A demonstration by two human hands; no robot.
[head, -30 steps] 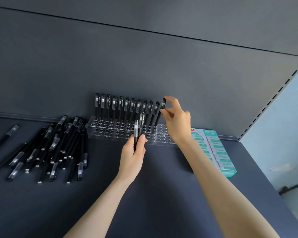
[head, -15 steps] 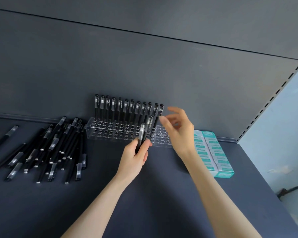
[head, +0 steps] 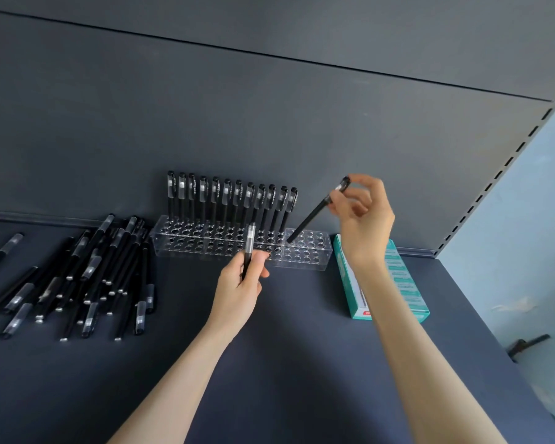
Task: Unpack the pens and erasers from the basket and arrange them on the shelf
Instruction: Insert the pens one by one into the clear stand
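Observation:
A clear acrylic pen rack [head: 305,261] stands against the shelf's back wall, with several black pens [head: 225,200] upright in its rear row. My right hand [head: 364,219] pinches the cap end of a slanted black pen [head: 314,214], whose tip rests at a hole in the rack's right section. In front of the rack my left hand [head: 237,290] grips one black pen [head: 249,245] upright. A pile of loose black pens [head: 87,277] lies on the shelf to the left.
A teal and white box of erasers [head: 350,283] lies right of the rack, partly behind my right forearm. The dark shelf board [head: 285,363] extends toward me. The slotted upright [head: 507,161] and a pale wall bound the right side. No basket is in view.
My right hand let go of the last pen in the rear row, took one of two pens from my left hand and carried it to the rack's right section.

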